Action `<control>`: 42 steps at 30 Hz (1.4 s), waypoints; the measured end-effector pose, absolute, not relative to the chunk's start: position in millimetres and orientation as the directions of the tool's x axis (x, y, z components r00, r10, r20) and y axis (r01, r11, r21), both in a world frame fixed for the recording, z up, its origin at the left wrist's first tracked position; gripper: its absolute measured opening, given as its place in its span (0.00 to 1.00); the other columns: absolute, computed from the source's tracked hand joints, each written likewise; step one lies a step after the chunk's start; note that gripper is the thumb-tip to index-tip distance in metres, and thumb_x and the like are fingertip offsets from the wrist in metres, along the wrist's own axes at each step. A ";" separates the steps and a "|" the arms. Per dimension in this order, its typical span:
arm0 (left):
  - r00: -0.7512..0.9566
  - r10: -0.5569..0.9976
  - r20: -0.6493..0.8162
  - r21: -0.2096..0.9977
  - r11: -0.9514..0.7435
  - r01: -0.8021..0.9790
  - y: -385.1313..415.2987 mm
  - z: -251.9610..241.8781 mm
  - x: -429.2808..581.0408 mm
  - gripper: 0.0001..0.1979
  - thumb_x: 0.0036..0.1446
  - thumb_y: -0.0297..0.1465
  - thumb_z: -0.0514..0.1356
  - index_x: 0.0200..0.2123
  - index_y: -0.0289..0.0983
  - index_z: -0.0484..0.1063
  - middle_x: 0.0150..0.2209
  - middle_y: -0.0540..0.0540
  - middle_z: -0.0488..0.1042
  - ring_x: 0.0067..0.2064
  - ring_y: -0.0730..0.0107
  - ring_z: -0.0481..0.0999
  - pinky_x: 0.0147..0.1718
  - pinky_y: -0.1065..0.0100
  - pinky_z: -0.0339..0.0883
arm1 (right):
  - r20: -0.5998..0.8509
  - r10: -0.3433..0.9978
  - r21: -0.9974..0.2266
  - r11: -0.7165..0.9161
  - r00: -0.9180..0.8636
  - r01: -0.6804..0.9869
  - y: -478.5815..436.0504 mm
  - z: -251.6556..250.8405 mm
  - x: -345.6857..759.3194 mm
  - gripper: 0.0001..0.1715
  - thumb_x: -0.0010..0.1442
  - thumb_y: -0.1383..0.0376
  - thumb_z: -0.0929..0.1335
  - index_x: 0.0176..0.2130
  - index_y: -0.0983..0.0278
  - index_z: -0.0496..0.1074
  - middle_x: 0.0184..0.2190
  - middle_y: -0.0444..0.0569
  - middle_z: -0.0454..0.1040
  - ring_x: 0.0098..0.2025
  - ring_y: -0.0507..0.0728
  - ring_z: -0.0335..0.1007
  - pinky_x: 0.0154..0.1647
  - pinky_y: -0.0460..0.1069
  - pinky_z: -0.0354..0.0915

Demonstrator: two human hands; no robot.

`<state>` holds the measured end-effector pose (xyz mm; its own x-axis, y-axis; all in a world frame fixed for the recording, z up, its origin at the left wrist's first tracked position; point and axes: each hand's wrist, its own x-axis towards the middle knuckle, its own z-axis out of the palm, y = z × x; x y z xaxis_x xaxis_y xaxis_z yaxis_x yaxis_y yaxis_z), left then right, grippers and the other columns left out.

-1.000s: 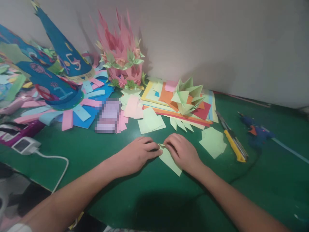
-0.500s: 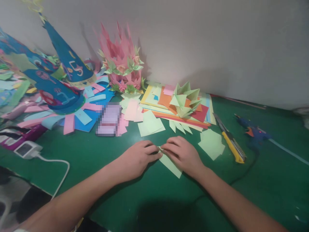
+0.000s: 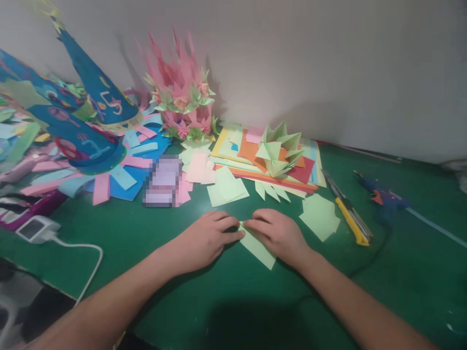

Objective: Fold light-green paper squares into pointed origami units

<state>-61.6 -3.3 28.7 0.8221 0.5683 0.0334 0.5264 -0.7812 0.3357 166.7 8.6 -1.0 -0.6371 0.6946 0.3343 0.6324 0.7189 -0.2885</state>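
Both my hands rest on a light green paper piece (image 3: 257, 248) lying on the green table (image 3: 146, 233). My left hand (image 3: 207, 238) has its fingers curled, fingertips pressing the paper's left corner. My right hand (image 3: 279, 232) covers the paper's upper part, fingers pressed together on its folded edge. The two sets of fingertips almost meet. Just beyond the hands lie more light green squares (image 3: 226, 187) and small green folded points (image 3: 272, 191).
A stack of coloured paper sheets (image 3: 241, 155) bears a green folded star (image 3: 279, 150). A yellow utility knife (image 3: 350, 214) and a blue glue gun (image 3: 381, 197) lie right. Blue paper cones (image 3: 98, 87), a pink paper crown (image 3: 182, 92), a white charger (image 3: 36, 227) sit left.
The hands stay pressed on the green paper; my right fingers have slid slightly left along the fold. The view has shifted a little.
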 end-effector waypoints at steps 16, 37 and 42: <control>0.818 0.573 0.053 0.333 -0.783 0.526 -4.0 29.9 -62.1 0.21 0.59 0.21 0.49 0.54 0.39 0.66 0.51 0.42 0.67 0.51 0.61 0.65 0.50 0.59 0.63 | 0.270 0.659 -0.200 0.751 -0.702 0.629 6.4 1.6 170.5 0.15 0.66 0.67 0.59 0.42 0.64 0.73 0.32 0.50 0.70 0.34 0.54 0.63 0.32 0.46 0.58; 0.827 0.562 0.034 0.325 -0.788 0.522 -3.8 32.3 -59.3 0.20 0.61 0.21 0.48 0.54 0.38 0.65 0.51 0.42 0.69 0.49 0.61 0.65 0.49 0.59 0.63 | 0.315 0.631 -0.215 0.775 -0.709 0.594 4.8 5.0 171.8 0.16 0.65 0.70 0.59 0.44 0.65 0.73 0.35 0.53 0.72 0.34 0.56 0.63 0.33 0.49 0.64; 0.809 0.586 0.048 0.318 -0.776 0.544 -3.9 30.2 -60.3 0.22 0.58 0.21 0.50 0.54 0.40 0.66 0.52 0.44 0.67 0.50 0.60 0.64 0.50 0.58 0.61 | 0.367 0.670 -0.239 0.739 -0.646 0.630 4.8 7.1 173.3 0.18 0.64 0.72 0.58 0.39 0.66 0.75 0.31 0.53 0.71 0.32 0.56 0.62 0.30 0.49 0.63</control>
